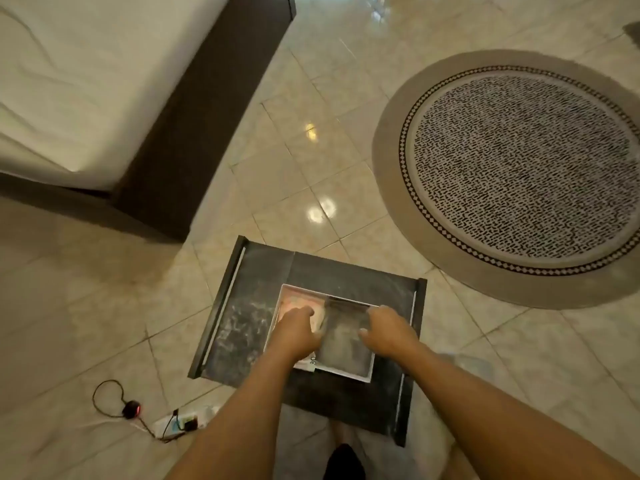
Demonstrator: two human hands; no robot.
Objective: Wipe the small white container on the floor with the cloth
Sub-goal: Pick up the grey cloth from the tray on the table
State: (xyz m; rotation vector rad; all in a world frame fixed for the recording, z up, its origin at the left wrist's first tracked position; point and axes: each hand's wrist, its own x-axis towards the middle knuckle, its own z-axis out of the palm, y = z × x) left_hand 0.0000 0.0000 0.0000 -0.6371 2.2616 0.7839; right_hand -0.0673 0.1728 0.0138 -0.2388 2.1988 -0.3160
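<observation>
The fingers of the left hand (pixel 299 329) and right hand (pixel 384 329) press down, curled, on a grey cloth (pixel 343 336) spread inside the small white container (pixel 367 377); a firm pinch cannot be confirmed. The container sits on a dark tray (pixel 242 317) on the tiled floor (pixel 294 161). Wiping seems under way; next likely comes dragging the cloth across the container. Beyond the tray lie a round rug (pixel 519 174) and a bed (pixel 86 81).
</observation>
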